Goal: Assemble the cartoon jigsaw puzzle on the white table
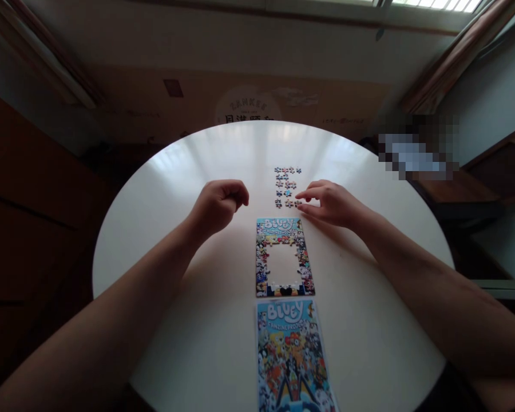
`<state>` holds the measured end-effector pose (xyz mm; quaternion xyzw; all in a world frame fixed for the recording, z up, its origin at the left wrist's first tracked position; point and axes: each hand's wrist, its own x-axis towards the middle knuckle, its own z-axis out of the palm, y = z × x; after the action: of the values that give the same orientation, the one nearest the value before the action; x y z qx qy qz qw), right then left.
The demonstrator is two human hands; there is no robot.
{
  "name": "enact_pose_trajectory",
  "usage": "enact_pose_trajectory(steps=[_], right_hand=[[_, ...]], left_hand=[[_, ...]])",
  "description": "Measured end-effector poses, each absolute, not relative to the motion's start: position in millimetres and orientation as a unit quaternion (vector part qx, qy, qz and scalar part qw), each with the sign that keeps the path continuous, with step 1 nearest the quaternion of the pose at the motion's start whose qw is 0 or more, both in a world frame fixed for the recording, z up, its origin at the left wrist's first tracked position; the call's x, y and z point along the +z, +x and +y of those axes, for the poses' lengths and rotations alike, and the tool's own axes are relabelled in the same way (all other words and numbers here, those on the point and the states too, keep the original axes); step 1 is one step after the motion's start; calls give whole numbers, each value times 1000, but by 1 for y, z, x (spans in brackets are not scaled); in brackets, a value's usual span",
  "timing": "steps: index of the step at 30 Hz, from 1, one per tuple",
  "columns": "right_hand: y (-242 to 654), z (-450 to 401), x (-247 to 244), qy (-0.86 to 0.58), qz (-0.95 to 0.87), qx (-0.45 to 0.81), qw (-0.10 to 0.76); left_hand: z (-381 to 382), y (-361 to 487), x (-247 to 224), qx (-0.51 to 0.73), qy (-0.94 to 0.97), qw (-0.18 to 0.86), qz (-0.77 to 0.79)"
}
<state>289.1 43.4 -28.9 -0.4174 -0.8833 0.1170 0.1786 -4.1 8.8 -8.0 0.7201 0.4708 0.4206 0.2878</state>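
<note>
Rows of loose puzzle pieces lie on the round white table. My right hand is at their right side, fingers apart, its fingertips beside the lowest row; its thumb seems to touch the end piece. To the left of the pieces, my left hand is curled closed above the table; whether it holds anything is hidden. Below the pieces lies a partly assembled puzzle, a frame around a bare rectangular middle. Nearest to me is a printed Bluey picture sheet, lying flat.
Beyond the table's far edge stands a cardboard panel with printed lettering, below a window. Curtains hang at both sides. A wooden piece of furniture stands at the right, near a blurred patch.
</note>
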Motion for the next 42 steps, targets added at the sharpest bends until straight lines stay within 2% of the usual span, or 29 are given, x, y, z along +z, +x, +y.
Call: enact_pose_trajectory(steps=[10, 42], right_hand=[[290, 45, -33, -413, -887, 94, 185], [286, 42, -21, -435, -872, 148, 169]], left_hand=[[11, -5, -9, 431, 716, 282, 471], [10, -4, -9, 418, 726, 269, 475]])
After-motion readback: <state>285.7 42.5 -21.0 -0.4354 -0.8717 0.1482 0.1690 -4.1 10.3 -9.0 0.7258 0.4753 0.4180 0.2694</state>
